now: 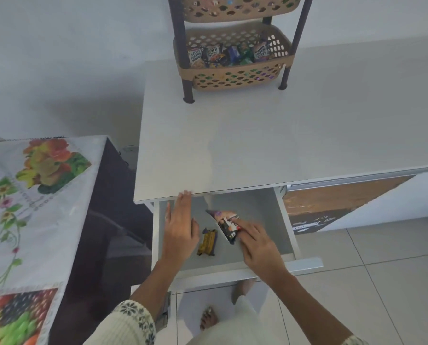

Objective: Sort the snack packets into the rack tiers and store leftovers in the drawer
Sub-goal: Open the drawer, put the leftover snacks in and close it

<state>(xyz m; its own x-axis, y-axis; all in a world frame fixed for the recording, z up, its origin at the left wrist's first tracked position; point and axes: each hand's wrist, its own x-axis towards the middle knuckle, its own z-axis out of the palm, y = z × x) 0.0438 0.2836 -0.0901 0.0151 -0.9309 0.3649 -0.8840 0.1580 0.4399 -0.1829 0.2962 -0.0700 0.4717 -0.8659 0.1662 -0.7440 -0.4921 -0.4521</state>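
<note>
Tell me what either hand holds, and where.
The right hand pinches the dark triangular snack packet at its near corner, inside the open white drawer. The left hand holds nothing.

Soft daylight, wide-angle bowing, slight blur.

Cream ribbed sleeves [125, 324], floral cuffs

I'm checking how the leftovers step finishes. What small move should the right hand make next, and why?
Probably let go: the right hand holds a dark snack packet low inside the open drawer, beside a yellow packet already lying on its floor. The left hand is flat and empty over the drawer. Opening the fingers would leave the packet stored.
</note>
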